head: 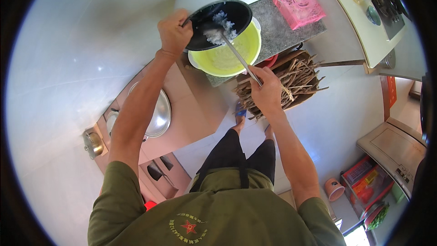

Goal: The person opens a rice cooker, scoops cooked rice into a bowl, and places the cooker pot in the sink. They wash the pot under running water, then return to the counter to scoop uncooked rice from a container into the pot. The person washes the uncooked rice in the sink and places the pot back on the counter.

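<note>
My left hand (175,30) grips the rim of a dark-lined cooking pot (201,24), tilted with its mouth facing me. White cooked rice (223,29) clings inside it. My right hand (268,89) holds the handle of a metal spoon or ladle (240,58); its head is in the rice and partly hidden. Below the pot's mouth stands a yellow-green plastic basin (254,46) with pale contents at its bottom. The basin rests on a grey stone counter (273,37).
A pink lattice basket (299,5) sits further along the counter. Under it, a box of dry sticks (293,78) stands near my feet. To the left, a pink-tiled stove (191,109) carries a large metal lid (159,116). At right is a worktop (355,17) with a green bowl (373,15).
</note>
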A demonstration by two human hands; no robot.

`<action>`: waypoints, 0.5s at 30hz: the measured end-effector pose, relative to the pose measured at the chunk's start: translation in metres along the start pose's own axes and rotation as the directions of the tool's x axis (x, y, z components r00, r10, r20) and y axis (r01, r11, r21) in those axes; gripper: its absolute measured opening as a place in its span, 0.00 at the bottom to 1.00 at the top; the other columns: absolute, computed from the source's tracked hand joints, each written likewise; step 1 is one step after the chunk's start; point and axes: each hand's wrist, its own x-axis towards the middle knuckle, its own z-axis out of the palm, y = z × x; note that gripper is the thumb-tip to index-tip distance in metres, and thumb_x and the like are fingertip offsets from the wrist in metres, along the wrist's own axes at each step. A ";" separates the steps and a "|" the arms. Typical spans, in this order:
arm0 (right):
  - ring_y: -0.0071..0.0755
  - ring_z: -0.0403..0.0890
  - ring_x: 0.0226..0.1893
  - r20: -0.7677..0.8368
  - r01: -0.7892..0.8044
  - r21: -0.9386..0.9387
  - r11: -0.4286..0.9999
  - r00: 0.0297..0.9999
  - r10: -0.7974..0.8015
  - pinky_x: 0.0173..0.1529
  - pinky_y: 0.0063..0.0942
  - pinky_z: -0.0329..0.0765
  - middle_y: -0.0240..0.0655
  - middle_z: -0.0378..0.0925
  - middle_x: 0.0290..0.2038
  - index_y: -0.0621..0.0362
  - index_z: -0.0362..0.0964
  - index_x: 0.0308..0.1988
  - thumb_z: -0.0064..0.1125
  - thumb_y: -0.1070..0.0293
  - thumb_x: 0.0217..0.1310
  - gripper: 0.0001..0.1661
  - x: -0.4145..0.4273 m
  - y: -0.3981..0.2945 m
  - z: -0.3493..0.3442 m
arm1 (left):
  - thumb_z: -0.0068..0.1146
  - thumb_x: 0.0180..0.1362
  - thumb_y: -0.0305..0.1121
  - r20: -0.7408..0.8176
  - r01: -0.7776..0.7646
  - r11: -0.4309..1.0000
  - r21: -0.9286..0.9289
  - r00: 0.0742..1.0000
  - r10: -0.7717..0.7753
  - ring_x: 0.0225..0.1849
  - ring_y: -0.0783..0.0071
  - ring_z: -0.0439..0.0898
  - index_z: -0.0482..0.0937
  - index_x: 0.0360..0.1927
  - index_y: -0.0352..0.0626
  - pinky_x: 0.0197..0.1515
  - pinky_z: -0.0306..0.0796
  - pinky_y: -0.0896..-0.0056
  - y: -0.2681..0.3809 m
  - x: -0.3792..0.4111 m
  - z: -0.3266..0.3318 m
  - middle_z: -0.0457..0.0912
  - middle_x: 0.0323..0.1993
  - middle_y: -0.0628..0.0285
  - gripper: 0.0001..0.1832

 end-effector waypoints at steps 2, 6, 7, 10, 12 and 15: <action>0.46 0.80 0.32 -0.113 0.078 0.033 0.996 0.991 -0.073 0.40 0.36 0.76 0.43 0.76 0.32 0.56 0.83 0.53 0.62 0.81 0.54 0.25 0.013 -0.008 0.009 | 0.59 0.43 0.18 -0.031 0.064 0.997 -0.035 0.997 -0.065 0.20 0.57 0.58 0.61 0.22 0.40 0.24 0.58 0.65 -0.004 0.001 -0.003 0.56 0.18 0.56 0.15; 0.40 0.77 0.29 -0.137 0.094 0.281 0.955 0.989 -0.057 0.38 0.31 0.74 0.42 0.76 0.31 0.57 0.83 0.54 0.63 0.82 0.53 0.26 0.034 -0.023 0.034 | 0.56 0.42 0.17 -0.083 0.157 0.978 -0.137 0.982 -0.169 0.23 0.62 0.50 0.58 0.21 0.40 0.23 0.52 0.66 0.001 0.010 -0.002 0.52 0.18 0.58 0.15; 0.40 0.77 0.30 -0.127 0.105 0.309 0.945 0.989 -0.069 0.38 0.31 0.75 0.43 0.76 0.31 0.57 0.83 0.55 0.63 0.81 0.53 0.26 0.036 -0.024 0.038 | 0.55 0.42 0.16 -0.090 0.174 0.972 -0.157 0.978 -0.189 0.24 0.64 0.49 0.58 0.21 0.40 0.23 0.51 0.67 0.004 0.013 -0.002 0.51 0.19 0.59 0.15; 0.52 0.82 0.35 -0.093 0.117 0.011 0.993 0.989 -0.115 0.41 0.42 0.79 0.43 0.77 0.35 0.53 0.84 0.53 0.61 0.82 0.53 0.26 0.020 -0.022 0.029 | 0.58 0.45 0.16 -0.073 0.205 0.958 -0.203 0.972 -0.223 0.25 0.80 0.53 0.59 0.22 0.40 0.25 0.51 0.72 -0.005 0.013 -0.006 0.52 0.21 0.66 0.16; 0.49 0.83 0.36 -0.083 0.127 -0.148 0.981 0.987 -0.140 0.40 0.44 0.80 0.40 0.76 0.35 0.51 0.84 0.52 0.61 0.82 0.53 0.26 0.012 -0.022 0.008 | 0.56 0.43 0.16 -0.095 0.168 0.974 -0.152 0.978 -0.183 0.24 0.70 0.51 0.58 0.22 0.40 0.24 0.52 0.69 -0.005 0.015 -0.007 0.52 0.20 0.61 0.15; 0.47 0.83 0.36 -0.125 0.203 -0.228 0.952 0.964 -0.236 0.39 0.42 0.80 0.38 0.76 0.35 0.51 0.85 0.51 0.60 0.80 0.56 0.23 0.014 -0.029 -0.025 | 0.55 0.41 0.16 -0.082 0.143 0.983 -0.114 0.985 -0.153 0.23 0.64 0.49 0.58 0.22 0.40 0.23 0.52 0.67 0.002 0.015 -0.006 0.52 0.19 0.57 0.15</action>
